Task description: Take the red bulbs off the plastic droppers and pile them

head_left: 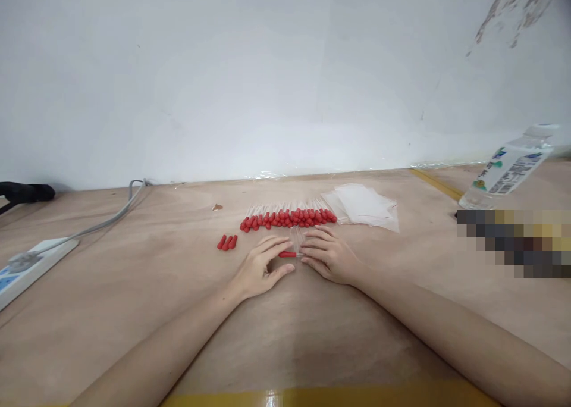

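Observation:
My left hand (266, 265) rests on the table, fingers stretched out and thumb apart. Just beside its fingers lies a red rubber bulb (288, 254), sideways, with a clear piece at its right end. Several clear tubes (296, 238) stand out between my two hands; whether they are loose or in a bag I cannot tell. My right hand (331, 257) lies with straight fingers, their tips at the clear tubes and partly hiding them. Behind the hands is a row of glass droppers with red bulbs (289, 218). Three red bulbs (227, 243) lie left of my left hand.
A pile of clear plastic bags (366, 206) lies behind my right hand. A tilted plastic bottle (508, 168) is at the right, near a pixelated patch. At the left are a power strip (56, 253) with a grey cable (109, 221) and a black object (29, 191). A wall rises behind.

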The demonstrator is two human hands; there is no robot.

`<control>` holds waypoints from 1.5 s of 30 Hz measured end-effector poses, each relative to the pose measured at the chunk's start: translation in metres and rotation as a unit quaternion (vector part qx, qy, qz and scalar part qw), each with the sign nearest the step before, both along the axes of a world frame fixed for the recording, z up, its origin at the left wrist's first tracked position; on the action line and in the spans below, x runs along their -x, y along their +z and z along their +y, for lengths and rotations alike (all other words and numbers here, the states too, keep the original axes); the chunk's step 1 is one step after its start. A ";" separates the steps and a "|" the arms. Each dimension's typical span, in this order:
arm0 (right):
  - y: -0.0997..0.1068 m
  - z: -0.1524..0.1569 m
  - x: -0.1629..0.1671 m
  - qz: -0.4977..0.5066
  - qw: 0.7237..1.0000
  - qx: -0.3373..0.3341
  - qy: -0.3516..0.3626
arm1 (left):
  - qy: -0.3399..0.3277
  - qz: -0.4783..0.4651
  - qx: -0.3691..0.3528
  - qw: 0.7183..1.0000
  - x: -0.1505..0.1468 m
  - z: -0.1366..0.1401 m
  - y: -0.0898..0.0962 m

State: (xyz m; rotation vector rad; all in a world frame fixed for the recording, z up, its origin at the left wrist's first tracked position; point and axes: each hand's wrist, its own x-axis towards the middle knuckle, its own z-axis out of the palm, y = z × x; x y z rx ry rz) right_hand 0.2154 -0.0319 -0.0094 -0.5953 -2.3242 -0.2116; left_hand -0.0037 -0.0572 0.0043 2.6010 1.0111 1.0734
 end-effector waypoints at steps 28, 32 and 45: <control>0.000 -0.007 0.006 0.012 0.996 -0.061 0.065 | -0.032 0.071 -0.109 0.991 -0.010 0.001 -0.009; 0.001 -0.008 0.005 0.009 0.994 -0.085 0.062 | -0.035 0.080 -0.088 0.992 -0.007 -0.001 -0.009; -0.001 -0.008 0.001 0.021 0.992 -0.105 0.072 | -0.044 0.082 -0.085 0.992 -0.003 -0.002 -0.009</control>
